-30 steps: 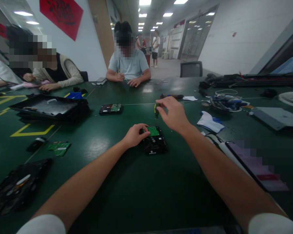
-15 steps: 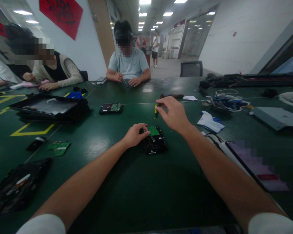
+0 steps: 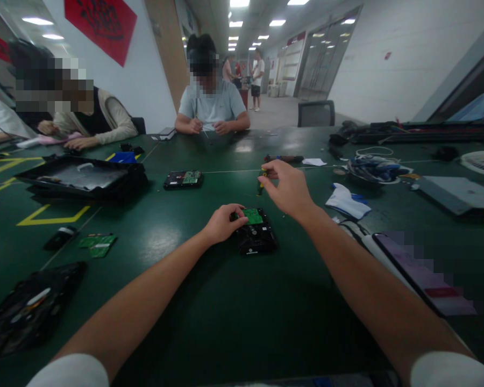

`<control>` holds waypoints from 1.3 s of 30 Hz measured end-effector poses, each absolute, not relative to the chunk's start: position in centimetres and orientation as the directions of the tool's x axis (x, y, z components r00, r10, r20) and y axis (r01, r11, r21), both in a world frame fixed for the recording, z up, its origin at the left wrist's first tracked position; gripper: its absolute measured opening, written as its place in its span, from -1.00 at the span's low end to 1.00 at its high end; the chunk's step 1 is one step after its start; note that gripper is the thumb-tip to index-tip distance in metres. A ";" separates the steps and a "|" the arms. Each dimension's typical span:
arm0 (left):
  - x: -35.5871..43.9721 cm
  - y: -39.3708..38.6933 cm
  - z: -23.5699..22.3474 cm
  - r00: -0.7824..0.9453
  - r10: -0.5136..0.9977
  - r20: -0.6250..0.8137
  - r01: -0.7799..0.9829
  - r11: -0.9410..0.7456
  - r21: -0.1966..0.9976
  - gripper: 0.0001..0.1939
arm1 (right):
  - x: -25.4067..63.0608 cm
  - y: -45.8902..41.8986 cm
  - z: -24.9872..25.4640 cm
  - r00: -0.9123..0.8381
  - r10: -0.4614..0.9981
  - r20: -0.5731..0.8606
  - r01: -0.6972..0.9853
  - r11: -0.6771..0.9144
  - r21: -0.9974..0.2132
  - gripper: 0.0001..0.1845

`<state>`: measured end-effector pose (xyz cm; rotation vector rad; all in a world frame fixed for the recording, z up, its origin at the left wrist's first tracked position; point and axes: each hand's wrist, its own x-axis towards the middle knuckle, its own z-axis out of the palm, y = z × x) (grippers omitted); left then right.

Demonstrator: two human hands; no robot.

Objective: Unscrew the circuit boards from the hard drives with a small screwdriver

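Note:
A black hard drive (image 3: 256,238) with a green circuit board (image 3: 254,216) at its far end lies flat on the dark green table in front of me. My left hand (image 3: 226,223) grips the drive's left far side, thumb resting by the board. Pinched in the fingertips of my right hand (image 3: 286,185) is a small yellow-and-black screwdriver (image 3: 260,185), held upright just beyond the drive. Its shaft and tip are too faint to make out.
Left lie a second hard drive (image 3: 183,179), a black tray-like casing (image 3: 84,177), a loose circuit board (image 3: 99,245) and a dark casing (image 3: 32,309). Right are a glove (image 3: 347,202), a phone-like screen (image 3: 419,274), a silver box (image 3: 460,194) and bundled cables (image 3: 381,169). A co-worker (image 3: 212,107) sits opposite.
The screwdriver has turned in my right fingers, its yellow markings shifting, and sits slightly further right. My left hand and the drive stay put. The co-worker's hands opposite moved a little.

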<state>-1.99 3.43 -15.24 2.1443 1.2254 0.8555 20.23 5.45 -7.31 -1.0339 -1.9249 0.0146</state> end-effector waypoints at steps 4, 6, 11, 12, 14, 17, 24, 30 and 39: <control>-2.0 3.4 -15.3 0.391 0.881 0.264 0.548 -0.454 0.702 -0.85 | 20.2 5.3 -7.2 -0.225 0.653 0.723 0.634 0.661 -0.401 -0.82; -2.0 3.4 -15.3 0.393 0.881 0.263 0.546 -0.453 0.705 -0.86 | 20.1 5.2 -7.1 -0.246 0.632 0.735 0.630 0.681 -0.374 -0.82; -1.9 3.5 -15.3 0.391 0.882 0.262 0.547 -0.452 0.705 -0.86 | 20.1 5.2 -7.2 -0.234 0.642 0.730 0.639 0.667 -0.382 -0.80; -1.9 3.5 -15.4 0.389 0.883 0.264 0.547 -0.452 0.705 -0.86 | 20.1 5.2 -7.2 -0.224 0.653 0.724 0.637 0.660 -0.399 -0.80; -1.9 3.5 -15.4 0.389 0.882 0.266 0.543 -0.453 0.707 -0.85 | 20.1 5.2 -7.3 -0.205 0.668 0.715 0.631 0.649 -0.425 -0.82; -2.0 3.6 -15.5 0.393 0.881 0.265 0.540 -0.454 0.709 -0.85 | 20.1 5.2 -7.2 -0.203 0.653 0.730 0.632 0.656 -0.412 -0.85; -2.1 3.6 -15.5 0.392 0.880 0.268 0.548 -0.458 0.700 -0.86 | 20.0 5.1 -7.1 -0.208 0.613 0.762 0.640 0.675 -0.368 -0.83; -2.0 3.5 -15.4 0.389 0.882 0.266 0.542 -0.452 0.708 -0.86 | 20.0 5.2 -7.1 -0.168 0.662 0.731 0.565 0.672 -0.478 -0.90; -2.0 3.5 -15.4 0.399 0.875 0.273 0.551 -0.467 0.692 -0.86 | 20.0 5.1 -7.0 -0.220 0.619 0.754 0.598 0.696 -0.397 -0.83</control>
